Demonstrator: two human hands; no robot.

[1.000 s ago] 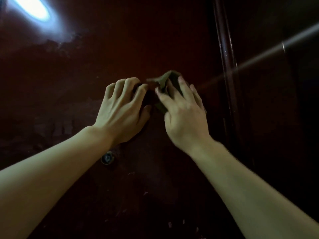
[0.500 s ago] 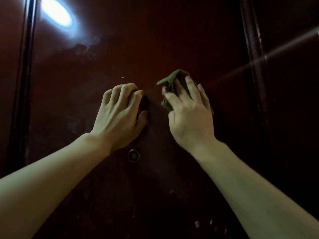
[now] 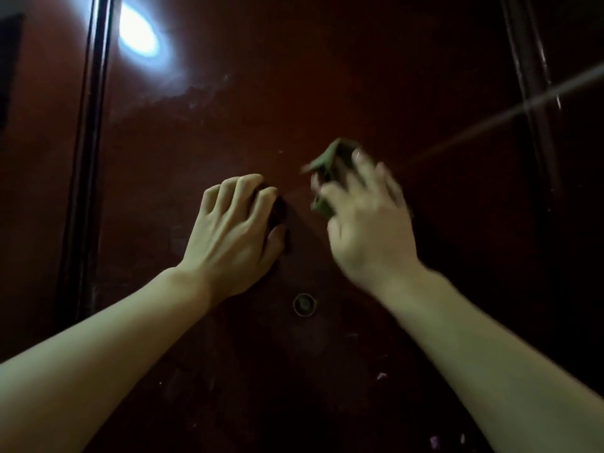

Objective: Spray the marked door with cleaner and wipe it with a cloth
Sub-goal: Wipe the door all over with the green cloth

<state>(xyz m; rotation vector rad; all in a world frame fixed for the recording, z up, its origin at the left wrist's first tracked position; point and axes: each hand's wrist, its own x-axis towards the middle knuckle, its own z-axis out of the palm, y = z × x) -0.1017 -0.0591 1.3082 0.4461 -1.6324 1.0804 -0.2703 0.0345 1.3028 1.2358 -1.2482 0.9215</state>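
Against the dark red door (image 3: 327, 76), the right hand (image 3: 366, 223) is pressing a crumpled green cloth (image 3: 330, 165) to the panel, its blurred fingers curling over the wad. Beside it, the left hand (image 3: 235, 230) is resting on the door with bent fingers, holding nothing. Below them a small round peephole (image 3: 304, 305) is showing, and a bright light reflection (image 3: 139, 31) is glaring on the glossy surface at upper left.
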